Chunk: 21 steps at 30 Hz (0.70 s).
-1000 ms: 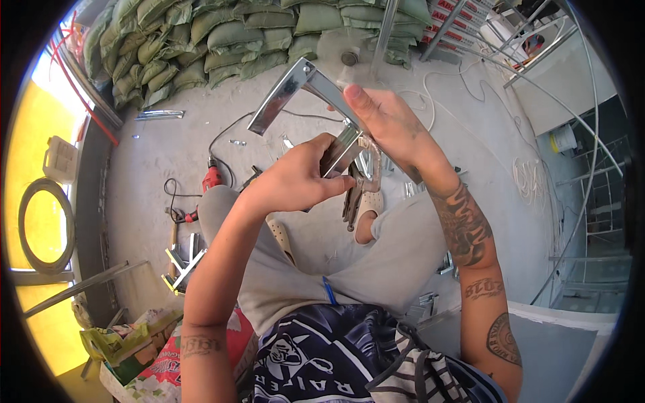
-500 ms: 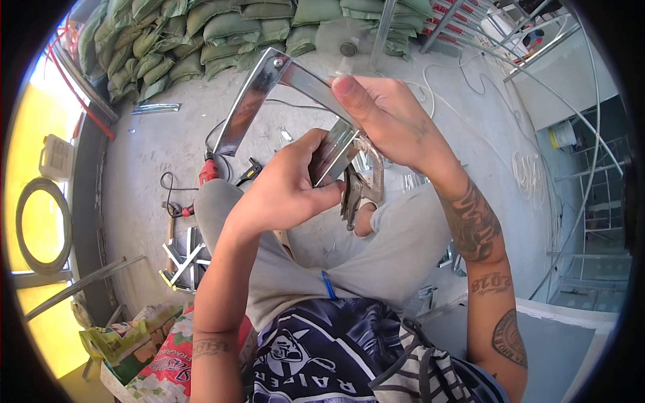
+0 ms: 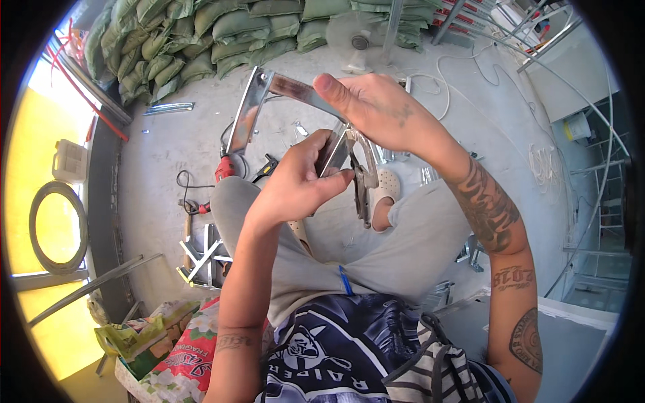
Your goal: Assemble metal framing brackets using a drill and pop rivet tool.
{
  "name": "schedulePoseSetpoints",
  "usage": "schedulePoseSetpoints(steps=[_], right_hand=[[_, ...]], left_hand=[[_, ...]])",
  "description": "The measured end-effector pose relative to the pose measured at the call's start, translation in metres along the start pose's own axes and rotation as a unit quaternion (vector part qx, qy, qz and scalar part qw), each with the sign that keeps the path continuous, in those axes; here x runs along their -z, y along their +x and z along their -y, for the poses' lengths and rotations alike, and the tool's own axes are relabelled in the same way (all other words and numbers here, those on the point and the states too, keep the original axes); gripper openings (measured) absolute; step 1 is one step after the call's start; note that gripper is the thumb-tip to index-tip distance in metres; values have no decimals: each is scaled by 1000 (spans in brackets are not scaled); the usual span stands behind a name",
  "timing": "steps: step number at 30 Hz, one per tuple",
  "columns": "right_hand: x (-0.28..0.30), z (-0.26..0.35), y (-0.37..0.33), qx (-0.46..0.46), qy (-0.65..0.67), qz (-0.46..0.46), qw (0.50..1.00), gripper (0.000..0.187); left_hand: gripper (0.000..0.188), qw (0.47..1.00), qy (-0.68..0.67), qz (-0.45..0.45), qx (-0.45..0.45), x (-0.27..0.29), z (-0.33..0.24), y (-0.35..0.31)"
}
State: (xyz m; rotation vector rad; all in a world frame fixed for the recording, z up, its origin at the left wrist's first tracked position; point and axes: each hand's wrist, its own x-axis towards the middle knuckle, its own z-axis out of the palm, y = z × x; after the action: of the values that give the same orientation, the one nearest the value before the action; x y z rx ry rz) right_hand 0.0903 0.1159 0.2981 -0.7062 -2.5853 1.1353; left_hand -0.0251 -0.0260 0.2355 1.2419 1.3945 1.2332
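A shiny bent metal channel frame is held up in front of me, with one leg slanting down at its left end. My left hand is closed around its short near piece, thumb below and fingers bent over it. At the right corner my right hand grips the frame, thumb laid along the upper bar; its other fingers are mostly hidden behind the metal. Locking clamp pliers hang from that corner, beside both hands. Their jaws are partly covered by the right hand.
On the floor lie a red corded power tool, a black-and-yellow tool, a hammer and metal offcuts. Green sandbags and a fan stand at the back. Cables and metal frames are right.
The whole scene has shifted slightly right in the picture. The frame has tilted a little, its left leg now looking narrower. Both hands keep their grip.
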Motion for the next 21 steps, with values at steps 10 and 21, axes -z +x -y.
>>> schedulePoseSetpoints(steps=[10,21], right_hand=[[-1,-41,11,149,69,-328,930,59],[-175,-177,-64,-159,-53,-63,984,80]], left_hand=[[47,993,-95,-72,23,-12,96,44],[46,946,-232,-168,149,-61,207,66]])
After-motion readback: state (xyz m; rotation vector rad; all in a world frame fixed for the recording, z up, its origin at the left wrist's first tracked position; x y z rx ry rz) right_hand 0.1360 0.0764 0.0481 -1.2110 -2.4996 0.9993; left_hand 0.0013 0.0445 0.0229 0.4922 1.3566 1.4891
